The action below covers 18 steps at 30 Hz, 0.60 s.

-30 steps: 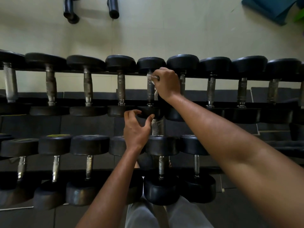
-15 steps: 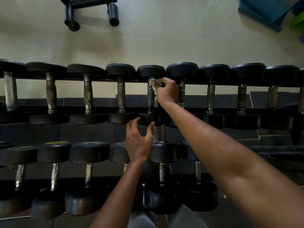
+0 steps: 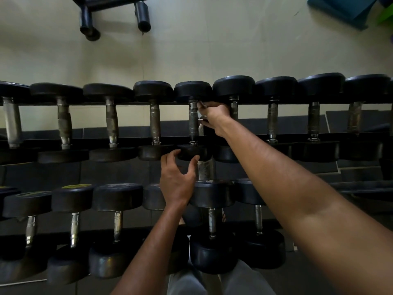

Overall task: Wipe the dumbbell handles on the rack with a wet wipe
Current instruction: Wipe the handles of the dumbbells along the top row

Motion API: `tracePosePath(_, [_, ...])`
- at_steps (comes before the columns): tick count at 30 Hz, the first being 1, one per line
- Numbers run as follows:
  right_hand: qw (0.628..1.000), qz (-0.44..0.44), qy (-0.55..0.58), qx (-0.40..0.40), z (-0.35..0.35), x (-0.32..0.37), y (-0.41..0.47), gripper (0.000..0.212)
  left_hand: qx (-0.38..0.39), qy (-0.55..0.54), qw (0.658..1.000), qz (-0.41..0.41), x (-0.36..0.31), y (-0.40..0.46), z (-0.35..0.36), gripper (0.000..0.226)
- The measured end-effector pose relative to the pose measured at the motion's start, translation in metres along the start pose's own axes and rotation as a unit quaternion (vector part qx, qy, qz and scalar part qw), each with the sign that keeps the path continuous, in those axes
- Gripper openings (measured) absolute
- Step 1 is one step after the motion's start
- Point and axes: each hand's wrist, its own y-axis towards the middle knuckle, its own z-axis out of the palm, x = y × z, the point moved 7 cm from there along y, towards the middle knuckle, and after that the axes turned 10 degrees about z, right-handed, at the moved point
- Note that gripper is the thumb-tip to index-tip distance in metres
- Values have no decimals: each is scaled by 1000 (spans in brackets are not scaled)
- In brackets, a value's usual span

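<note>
**Wipe at upper-row handle, centre frame**

Rack [image 3: 244, 101] spans the frame in 2 rows of dumbbells. Target handle [image 3: 193, 120] sits centre of the upper row, long axis running top to bottom. Right hand [image 3: 214, 117], just right of it, grasps the wet wipe [image 3: 201, 110] in curled fingers; contact with the handle's right side is likely, not certain. Left hand [image 3: 177, 179] hovers below, released, fingers spread near the lower weight head. Right hand is nearer. Against 1 second ago: both hands lie lower in frame; the grip is unchanged.
</note>
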Motion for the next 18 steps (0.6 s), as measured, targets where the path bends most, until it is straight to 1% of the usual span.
tracePosePath(2, [997, -4, -71, -8, -4, -1, -4, 12, 2, 0, 1000, 1, 0, 1, 0, 55])
tracePosePath(3, [993, -5, -114, -7, -7, -3, -5, 13, 3, -1, 1000, 1, 1, 1, 0, 56])
tracePosePath(6, [971, -6, -237, 15, -14, -12, -10, 27, 5, -3, 1000, 2, 1, 2, 1, 55])
tracePosePath(9, [938, -15, -345, 29, -12, -28, -12, 27, -2, -1, 1000, 5, 0, 1, 1, 55])
tracePosePath(12, [905, -59, -421, 23, -11, -35, -13, 22, -3, -1, 1000, 7, 0, 1, 1, 56])
tracePosePath(14, [873, -84, -479, 43, -10, -26, -21, 21, 1, -2, 1000, 7, 0, 1, 1, 56])
tracePosePath(16, [847, -143, -510, 47, -6, -3, -35, 22, 6, 0, 1000, 6, 0, 2, 1, 57])
tracePosePath(17, [837, -198, -510, 26, -2, 16, -45, 21, 8, 0, 1000, 4, 1, 3, 0, 57])
tracePosePath(18, [817, -270, -510, -11, 4, 35, -54, 20, 11, 0, 1000, 1, 1, 3, 0, 57])
